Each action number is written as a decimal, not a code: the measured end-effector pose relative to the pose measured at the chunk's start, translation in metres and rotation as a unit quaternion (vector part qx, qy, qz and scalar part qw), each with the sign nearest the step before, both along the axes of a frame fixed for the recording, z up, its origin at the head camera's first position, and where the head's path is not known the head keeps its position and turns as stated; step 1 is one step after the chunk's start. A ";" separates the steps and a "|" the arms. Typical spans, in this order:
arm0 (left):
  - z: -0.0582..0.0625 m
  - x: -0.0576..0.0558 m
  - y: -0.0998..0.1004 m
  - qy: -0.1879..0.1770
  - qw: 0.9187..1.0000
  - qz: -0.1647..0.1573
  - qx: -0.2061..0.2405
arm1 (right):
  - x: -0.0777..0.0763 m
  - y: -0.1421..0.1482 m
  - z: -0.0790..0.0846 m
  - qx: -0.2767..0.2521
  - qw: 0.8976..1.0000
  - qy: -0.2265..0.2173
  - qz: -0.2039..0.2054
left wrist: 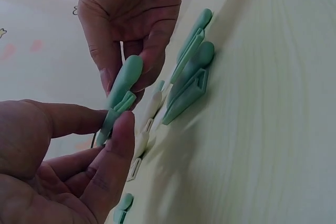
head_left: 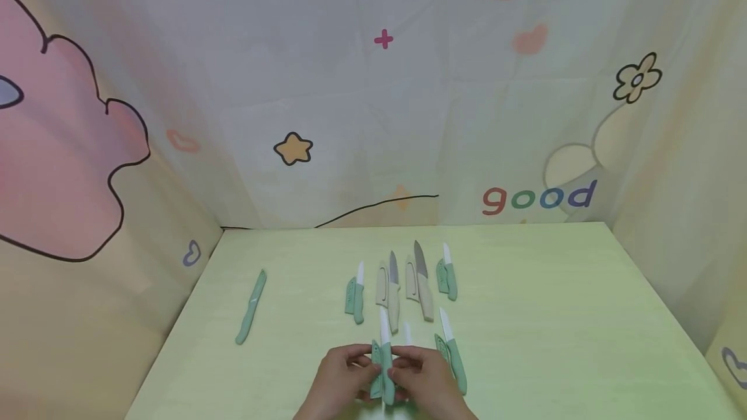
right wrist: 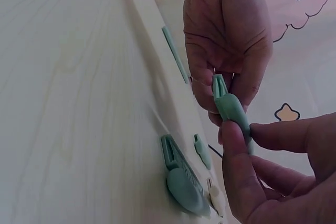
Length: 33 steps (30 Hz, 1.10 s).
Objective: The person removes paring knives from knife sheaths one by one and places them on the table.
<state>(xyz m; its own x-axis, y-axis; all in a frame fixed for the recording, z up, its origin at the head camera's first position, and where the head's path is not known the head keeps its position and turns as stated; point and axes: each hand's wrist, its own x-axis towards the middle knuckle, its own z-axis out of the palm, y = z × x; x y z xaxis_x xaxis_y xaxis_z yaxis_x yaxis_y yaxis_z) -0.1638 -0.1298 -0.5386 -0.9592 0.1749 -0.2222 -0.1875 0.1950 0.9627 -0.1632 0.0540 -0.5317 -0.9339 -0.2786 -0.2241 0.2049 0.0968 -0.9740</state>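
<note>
Just above the table's near side, my left hand pinches a green blade sheath. My right hand holds a small paring knife by its green handle, its white blade pointing away from me. Knife and sheath are side by side, touching or nearly so; the blade is outside the sheath. In the left wrist view, the knife handle and sheath appear between both hands' fingertips. Another white blade shows beyond the right hand, which hides the rest of it.
Right of my hands lies a green-handled knife beside its sheath. Farther back are two beige knives with sheaths and two green knives with sheaths. A long green knife lies at left. Patterned curtains surround the table.
</note>
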 end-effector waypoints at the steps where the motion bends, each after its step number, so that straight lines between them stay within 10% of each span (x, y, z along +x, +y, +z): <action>1: -0.001 0.000 -0.001 -0.001 1.000 0.001 -0.003 | 0.000 -0.001 0.000 0.002 1.000 -0.002 0.002; 16: 0.000 -0.001 -0.015 0.043 0.989 0.014 -0.144 | -0.003 -0.018 0.001 0.118 0.992 0.037 0.029; 33: -0.012 -0.009 -0.010 0.109 0.946 0.006 -0.305 | -0.012 -0.037 -0.005 0.304 0.938 0.162 0.047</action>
<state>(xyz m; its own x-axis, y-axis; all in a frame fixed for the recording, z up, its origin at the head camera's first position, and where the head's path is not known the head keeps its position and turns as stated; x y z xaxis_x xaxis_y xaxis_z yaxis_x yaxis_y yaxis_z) -0.1730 -0.1400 -0.5502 -0.9950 0.0666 -0.0741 -0.0027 0.7252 0.6886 -0.1752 0.0166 -0.5363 -0.9580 -0.2762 -0.0771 -0.1297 0.6569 -0.7427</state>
